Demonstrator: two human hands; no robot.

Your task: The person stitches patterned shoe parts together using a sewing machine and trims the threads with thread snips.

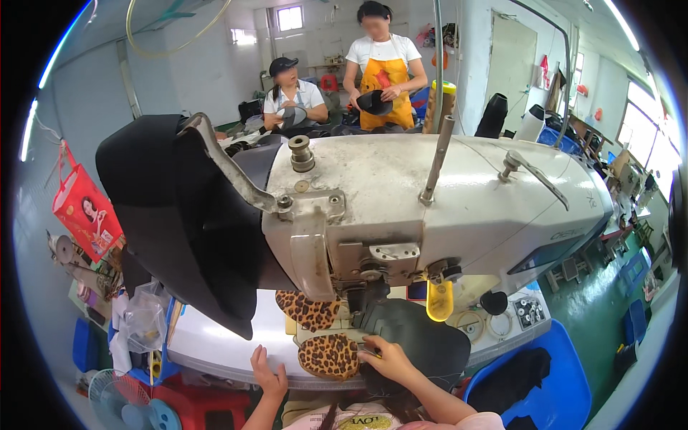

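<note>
Lower centre: leopard-print piece [328, 357] is met at its right edge by right hand [390, 360], fingers bent; grip detail too small to tell. Left hand [269, 374] is held just left of it, apart, fingers up. Second leopard-print piece [308, 311] is partly hidden behind white sewing machine [373, 168], mid-frame. Black material [190, 208] is draped at machine's left end. Blue tub [575, 380], lower right, is part-filled with black cloth [512, 383]. Upper centre: dark piece [375, 103] is held by aproned person [387, 74].

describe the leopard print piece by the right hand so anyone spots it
Find the big white sewing machine, then look below it. Between the left hand and right hand lies the rounded leopard-print piece, lower in the picture than the other leopard-print piece.
</note>
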